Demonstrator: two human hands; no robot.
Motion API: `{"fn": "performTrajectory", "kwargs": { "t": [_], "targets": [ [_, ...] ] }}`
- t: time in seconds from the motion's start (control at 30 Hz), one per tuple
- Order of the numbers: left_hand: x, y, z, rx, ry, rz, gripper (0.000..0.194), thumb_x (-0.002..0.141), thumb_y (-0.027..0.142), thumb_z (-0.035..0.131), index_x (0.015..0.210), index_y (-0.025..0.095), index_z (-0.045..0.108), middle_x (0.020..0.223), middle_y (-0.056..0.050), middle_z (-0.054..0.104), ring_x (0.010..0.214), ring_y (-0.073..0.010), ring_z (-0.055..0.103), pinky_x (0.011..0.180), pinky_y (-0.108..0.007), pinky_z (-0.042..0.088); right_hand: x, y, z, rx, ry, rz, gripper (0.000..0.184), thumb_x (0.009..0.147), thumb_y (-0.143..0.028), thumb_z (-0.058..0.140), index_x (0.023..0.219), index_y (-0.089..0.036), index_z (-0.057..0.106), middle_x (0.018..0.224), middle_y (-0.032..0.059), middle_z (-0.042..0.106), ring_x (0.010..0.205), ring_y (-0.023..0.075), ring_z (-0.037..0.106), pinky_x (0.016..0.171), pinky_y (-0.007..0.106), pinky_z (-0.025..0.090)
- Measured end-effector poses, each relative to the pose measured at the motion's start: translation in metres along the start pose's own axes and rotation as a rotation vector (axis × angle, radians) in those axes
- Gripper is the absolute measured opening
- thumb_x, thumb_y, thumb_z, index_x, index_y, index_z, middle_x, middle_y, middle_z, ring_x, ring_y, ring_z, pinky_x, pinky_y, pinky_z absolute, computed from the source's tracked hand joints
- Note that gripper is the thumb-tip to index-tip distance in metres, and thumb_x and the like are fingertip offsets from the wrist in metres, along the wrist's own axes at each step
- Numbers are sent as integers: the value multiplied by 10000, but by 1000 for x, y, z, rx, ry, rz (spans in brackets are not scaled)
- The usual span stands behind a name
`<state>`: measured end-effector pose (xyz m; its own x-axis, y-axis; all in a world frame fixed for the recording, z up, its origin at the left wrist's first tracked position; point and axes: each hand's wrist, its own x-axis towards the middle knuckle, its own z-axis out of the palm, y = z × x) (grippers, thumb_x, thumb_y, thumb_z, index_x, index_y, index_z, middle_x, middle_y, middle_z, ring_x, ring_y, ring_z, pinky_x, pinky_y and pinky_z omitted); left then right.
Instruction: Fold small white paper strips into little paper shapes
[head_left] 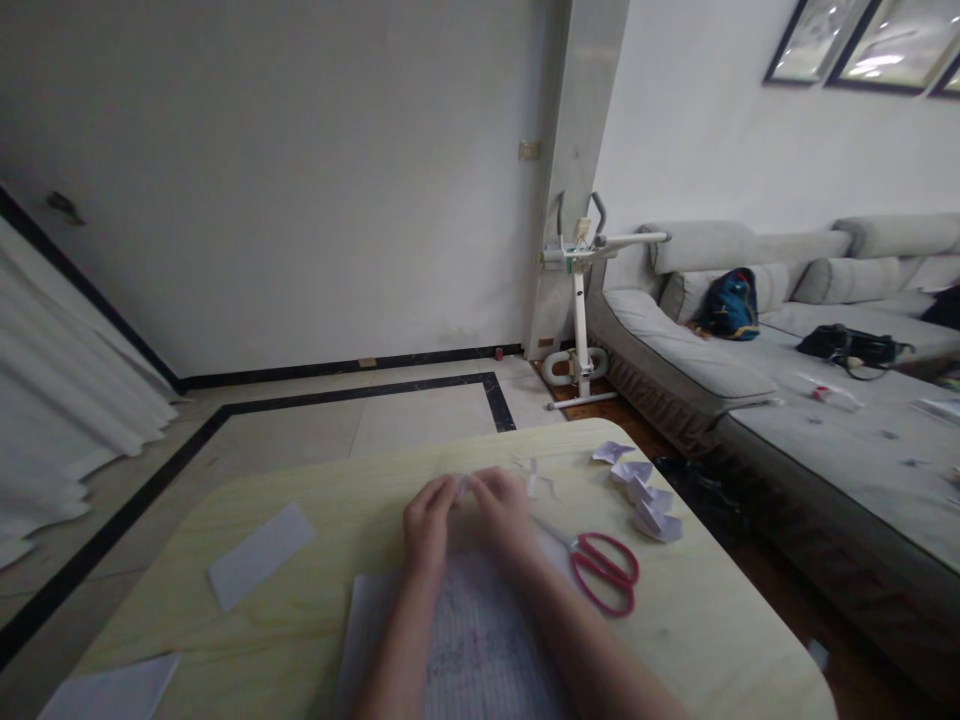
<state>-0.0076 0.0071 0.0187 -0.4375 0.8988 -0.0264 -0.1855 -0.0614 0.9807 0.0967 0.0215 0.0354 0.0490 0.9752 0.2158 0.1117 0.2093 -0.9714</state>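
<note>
My left hand [429,520] and my right hand [501,505] meet over the far part of the table, fingers closed around a small piece of white paper [461,487]. Most of that piece is hidden by the fingers. Beneath my forearms lies a sheet of lined paper [480,640] with writing on it. To the right of my right hand rest scissors [604,572] with red handles, their blades pointing toward the hand. Thin paper scraps [534,480] lie just beyond it. Several folded paper pieces [651,500] sit in a row near the table's right edge.
On the left of the pale wooden table [330,590] lie a white paper rectangle [260,556] and another paper sheet [112,690] at the near edge. A grey sofa [690,365] with bags stands at right. An exercise machine [579,310] is beside the wall.
</note>
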Motion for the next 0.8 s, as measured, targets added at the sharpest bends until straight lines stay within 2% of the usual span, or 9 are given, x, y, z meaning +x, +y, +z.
{"fn": "performTrajectory", "kwargs": {
  "t": [0.23,0.43,0.67,0.8],
  "targets": [
    [0,1,4,-243,31,-85,285,625,322,707,830,126,682,848,-70,682,784,-171,621,719,-280,478,-2,2,3,-24,23,-6,134,761,-253,549,719,-151,627,691,32,624,680,157,567,641,268,433],
    [1,-3,0,-140,-68,-74,326,622,336,712,864,120,684,861,-79,693,785,-193,632,737,-300,481,-1,5,1,-51,7,-77,120,739,-250,584,811,-161,620,727,22,613,628,133,528,592,249,424],
    [1,3,2,-246,-18,-86,293,607,328,719,810,123,676,822,-69,689,779,-188,632,738,-303,481,-3,-1,2,-128,8,-90,92,739,-237,572,680,-169,592,649,11,583,592,127,504,547,236,398],
    [2,6,1,-359,-44,-110,285,611,352,719,768,119,669,761,-59,679,727,-170,628,702,-288,479,-6,1,5,-175,2,-99,92,738,-219,557,662,-172,579,620,-5,562,568,117,485,535,228,375]
  ]
}}
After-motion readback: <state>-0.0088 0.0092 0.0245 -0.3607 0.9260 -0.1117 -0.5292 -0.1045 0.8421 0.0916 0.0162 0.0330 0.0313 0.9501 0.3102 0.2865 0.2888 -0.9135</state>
